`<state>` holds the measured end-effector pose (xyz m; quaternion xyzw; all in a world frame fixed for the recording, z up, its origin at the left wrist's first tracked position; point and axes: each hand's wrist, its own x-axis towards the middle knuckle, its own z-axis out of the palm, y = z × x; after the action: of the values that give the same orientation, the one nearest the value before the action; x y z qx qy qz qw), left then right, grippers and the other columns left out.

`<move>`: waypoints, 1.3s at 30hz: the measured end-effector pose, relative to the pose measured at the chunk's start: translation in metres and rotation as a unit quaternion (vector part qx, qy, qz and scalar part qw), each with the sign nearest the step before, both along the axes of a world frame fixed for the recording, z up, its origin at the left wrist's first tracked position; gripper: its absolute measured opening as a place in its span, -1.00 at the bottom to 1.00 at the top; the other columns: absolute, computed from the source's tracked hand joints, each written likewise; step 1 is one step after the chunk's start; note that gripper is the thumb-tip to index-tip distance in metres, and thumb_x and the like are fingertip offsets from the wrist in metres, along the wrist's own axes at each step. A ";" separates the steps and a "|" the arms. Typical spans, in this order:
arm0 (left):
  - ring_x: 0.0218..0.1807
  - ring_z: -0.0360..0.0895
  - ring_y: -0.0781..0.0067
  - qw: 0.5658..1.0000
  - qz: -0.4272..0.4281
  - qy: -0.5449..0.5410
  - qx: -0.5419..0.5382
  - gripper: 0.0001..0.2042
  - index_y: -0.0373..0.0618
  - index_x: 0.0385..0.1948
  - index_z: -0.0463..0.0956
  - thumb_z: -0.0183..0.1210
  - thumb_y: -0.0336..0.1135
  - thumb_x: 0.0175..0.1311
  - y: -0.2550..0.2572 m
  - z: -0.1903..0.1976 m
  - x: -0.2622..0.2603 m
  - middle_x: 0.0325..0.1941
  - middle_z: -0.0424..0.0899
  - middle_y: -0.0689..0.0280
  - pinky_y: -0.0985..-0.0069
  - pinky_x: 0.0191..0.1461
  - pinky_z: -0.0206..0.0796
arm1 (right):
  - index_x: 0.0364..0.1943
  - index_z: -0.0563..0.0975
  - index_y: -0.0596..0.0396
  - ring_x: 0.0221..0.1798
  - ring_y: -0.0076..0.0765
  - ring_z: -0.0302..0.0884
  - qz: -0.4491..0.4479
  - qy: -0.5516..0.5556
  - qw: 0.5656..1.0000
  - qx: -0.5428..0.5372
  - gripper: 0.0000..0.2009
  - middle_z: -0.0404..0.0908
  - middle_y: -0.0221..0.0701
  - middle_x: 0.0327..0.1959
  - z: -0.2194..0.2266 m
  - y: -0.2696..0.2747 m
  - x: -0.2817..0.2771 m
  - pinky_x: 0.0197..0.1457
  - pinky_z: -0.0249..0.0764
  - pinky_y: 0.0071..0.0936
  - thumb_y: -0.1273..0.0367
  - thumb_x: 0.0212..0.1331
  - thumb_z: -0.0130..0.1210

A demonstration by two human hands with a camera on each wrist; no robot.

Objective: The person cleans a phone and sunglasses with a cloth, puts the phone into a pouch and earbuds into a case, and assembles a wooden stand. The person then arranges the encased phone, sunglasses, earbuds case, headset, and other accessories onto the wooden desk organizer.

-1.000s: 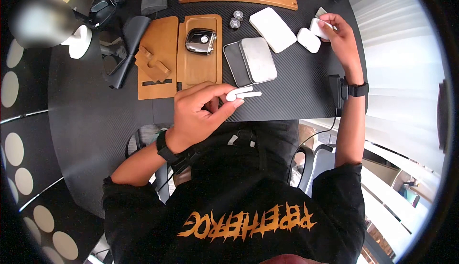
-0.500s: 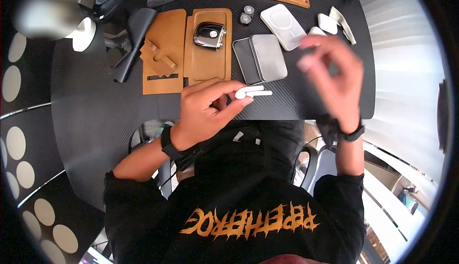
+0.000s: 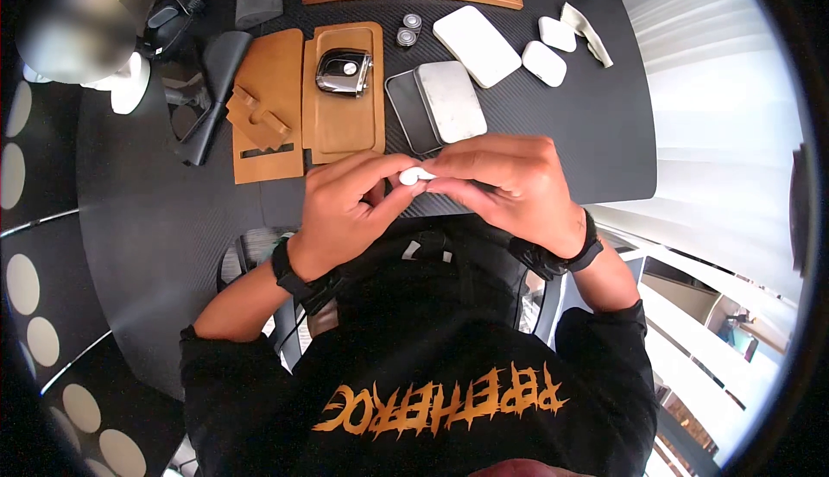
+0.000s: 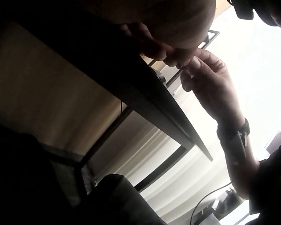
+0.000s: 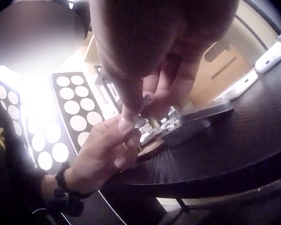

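Note:
In the head view the left hand (image 3: 345,205) pinches white wireless earbuds (image 3: 410,176) between thumb and forefinger, just over the table's near edge. The right hand (image 3: 509,179) meets it there, thumb and fingers closed on the stem end, which they hide. From the right wrist, a metallic stem tip (image 5: 146,97) shows between the right fingers, with the left hand (image 5: 100,147) close below. The left wrist view is dark, with the right hand (image 4: 213,84) touching the left fingertips. Beyond both hands lies an open metal tin (image 3: 452,103).
A white flat box (image 3: 477,46), two white earbud cases (image 3: 544,63) and a pale strip (image 3: 587,35) lie at the right. Brown trays (image 3: 345,132) hold a shiny black device (image 3: 344,72) at centre left. Small silver cylinders (image 3: 408,31) stand behind the tin.
The right hand has let go of a white case at the far right and come back to the left hand, taking hold of the earbuds' stem end. The left hand keeps its pinch.

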<state>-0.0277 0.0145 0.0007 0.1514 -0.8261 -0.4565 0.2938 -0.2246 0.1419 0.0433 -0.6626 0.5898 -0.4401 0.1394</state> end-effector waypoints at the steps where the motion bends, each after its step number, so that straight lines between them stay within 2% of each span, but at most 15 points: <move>1: -0.52 0.51 0.67 1.000 -0.003 0.000 0.001 -0.78 -0.27 -0.14 0.76 0.50 -0.53 0.18 0.000 -0.001 0.000 -0.39 0.72 0.30 0.64 -0.46 0.27 | -0.20 0.80 0.04 -0.27 -0.14 0.80 0.000 0.006 1.000 0.001 -0.85 0.83 -0.35 -0.27 -0.001 0.000 -0.001 -0.23 0.70 -0.33 0.40 0.15 0.47; 6: -0.53 0.49 0.68 1.000 -0.008 0.019 -0.008 -0.75 -0.25 -0.09 0.77 0.49 -0.55 0.19 0.000 0.000 -0.002 -0.37 0.74 0.31 0.64 -0.46 0.27 | -0.25 0.81 0.03 -0.26 -0.21 0.83 -0.003 0.011 1.000 0.002 -0.90 0.85 -0.35 -0.26 0.004 0.004 -0.012 -0.21 0.71 -0.34 0.45 0.16 0.46; 8: -0.54 0.47 0.69 1.000 0.008 0.012 0.007 -0.72 -0.23 -0.04 0.77 0.48 -0.56 0.20 0.001 0.003 0.000 -0.36 0.75 0.32 0.64 -0.46 0.26 | -0.26 0.83 0.05 -0.26 -0.36 0.84 -0.107 0.039 0.993 -0.037 -0.93 0.86 -0.34 -0.27 0.004 0.004 -0.028 -0.21 0.70 -0.39 0.46 0.19 0.46; 10: -0.59 0.45 0.67 1.000 0.007 0.022 0.004 -0.71 -0.19 -0.01 0.77 0.48 -0.53 0.21 0.000 -0.002 -0.001 -0.35 0.76 0.33 0.63 -0.49 0.26 | -0.23 0.83 0.09 -0.35 -0.51 0.78 -0.201 0.042 0.978 -0.030 -0.89 0.86 -0.32 -0.33 0.007 0.003 -0.047 -0.28 0.64 -0.48 0.42 0.19 0.49; 12: -0.63 0.43 0.65 0.999 -0.005 0.034 0.001 -0.69 -0.15 0.02 0.76 0.47 -0.50 0.23 0.001 -0.003 -0.002 -0.35 0.77 0.34 0.61 -0.52 0.25 | -0.21 0.83 0.13 -0.46 -0.60 0.70 -0.305 0.011 0.952 0.007 -0.85 0.84 -0.34 -0.40 0.001 -0.004 -0.065 -0.37 0.56 -0.53 0.39 0.18 0.51; 13: -0.60 0.44 0.67 1.000 -0.006 0.026 -0.001 -0.70 -0.17 0.00 0.77 0.46 -0.54 0.22 0.001 -0.002 -0.002 -0.35 0.77 0.33 0.62 -0.49 0.26 | -0.21 0.83 0.12 -0.53 -0.64 0.61 -0.326 0.020 0.945 0.030 -0.84 0.82 -0.37 -0.45 -0.004 -0.007 -0.076 -0.43 0.49 -0.57 0.36 0.20 0.50; 16: -0.57 0.45 0.68 1.000 -0.007 0.015 -0.005 -0.72 -0.19 -0.01 0.78 0.44 -0.57 0.22 0.001 -0.002 -0.003 -0.35 0.76 0.31 0.63 -0.46 0.27 | -0.21 0.83 0.09 -0.56 -0.63 0.59 -0.344 0.064 0.935 0.051 -0.83 0.80 -0.38 -0.48 -0.017 -0.016 -0.098 -0.43 0.48 -0.56 0.33 0.20 0.50; 23: -0.59 0.47 0.66 1.000 -0.009 0.003 -0.006 -0.74 -0.17 -0.02 0.78 0.43 -0.54 0.24 0.001 -0.002 -0.003 -0.36 0.77 0.33 0.61 -0.47 0.28 | -0.26 0.82 -0.08 -0.50 -0.36 0.74 -0.391 0.152 0.903 0.092 -0.86 0.84 -0.42 -0.41 -0.020 -0.007 -0.120 -0.36 0.57 -0.42 0.23 0.21 0.48; 27: -0.61 0.51 0.59 1.000 -0.011 0.000 -0.016 -0.77 -0.14 -0.05 0.78 0.44 -0.47 0.26 0.000 -0.003 -0.003 -0.33 0.79 0.31 0.58 -0.51 0.32 | -0.27 0.81 -0.10 -0.48 -0.32 0.75 -0.400 0.182 0.893 0.096 -0.87 0.85 -0.46 -0.38 -0.015 -0.002 -0.127 -0.33 0.59 -0.35 0.23 0.22 0.47; 29: -0.59 0.49 0.65 1.000 -0.014 -0.003 -0.026 -0.74 -0.15 -0.04 0.79 0.44 -0.53 0.23 0.000 -0.004 -0.004 -0.36 0.78 0.32 0.60 -0.47 0.30 | -0.27 0.81 -0.10 -0.48 -0.32 0.75 -0.395 0.169 0.898 0.098 -0.88 0.85 -0.47 -0.38 -0.014 -0.004 -0.124 -0.33 0.59 -0.36 0.24 0.22 0.46; 34: -0.58 0.51 0.65 1.000 -0.011 -0.005 -0.025 -0.76 -0.15 -0.06 0.79 0.44 -0.52 0.23 0.001 -0.002 -0.005 -0.36 0.78 0.31 0.61 -0.47 0.31 | -0.25 0.81 -0.10 -0.47 -0.33 0.74 -0.362 0.152 0.915 0.096 -0.87 0.84 -0.46 -0.39 -0.018 -0.011 -0.120 -0.31 0.60 -0.37 0.24 0.21 0.47; 36: -0.58 0.52 0.64 1.000 -0.006 -0.007 -0.023 -0.76 -0.14 -0.06 0.79 0.44 -0.51 0.23 0.001 -0.003 -0.004 -0.36 0.77 0.31 0.61 -0.47 0.32 | -0.21 0.82 -0.09 -0.52 -0.36 0.69 -0.353 0.186 0.915 0.061 -0.83 0.82 -0.43 -0.43 -0.019 -0.010 -0.120 -0.33 0.58 -0.38 0.23 0.18 0.49; 37: -0.57 0.52 0.64 1.000 -0.009 0.003 -0.024 -0.76 -0.14 -0.06 0.79 0.44 -0.51 0.24 0.000 -0.006 -0.004 -0.35 0.77 0.30 0.61 -0.47 0.32 | -0.17 0.82 -0.08 -0.54 -0.34 0.68 -0.370 0.172 0.909 0.088 -0.79 0.80 -0.38 -0.46 -0.013 -0.010 -0.116 -0.36 0.56 -0.39 0.22 0.17 0.50; 38: -0.57 0.53 0.64 1.000 -0.010 0.012 -0.026 -0.76 -0.13 -0.06 0.79 0.44 -0.51 0.24 0.000 -0.007 -0.005 -0.35 0.77 0.30 0.61 -0.47 0.32 | -0.15 0.83 -0.08 -0.59 -0.38 0.62 -0.365 0.179 0.912 0.057 -0.78 0.76 -0.39 -0.52 -0.015 -0.009 -0.119 -0.42 0.49 -0.43 0.21 0.17 0.51; 39: -0.56 0.54 0.63 1.000 -0.013 0.013 -0.023 -0.76 -0.13 -0.06 0.79 0.44 -0.51 0.24 0.000 -0.005 -0.005 -0.33 0.78 0.29 0.60 -0.47 0.35 | -0.14 0.82 -0.07 -0.59 -0.45 0.58 -0.378 0.176 0.906 0.077 -0.77 0.75 -0.38 -0.52 -0.011 -0.007 -0.117 -0.44 0.46 -0.45 0.22 0.18 0.51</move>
<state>-0.0323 0.0143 -0.0044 0.1277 -0.8343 -0.4435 0.3017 -0.3419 0.1351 0.0327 -0.4444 0.8429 -0.2890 -0.0930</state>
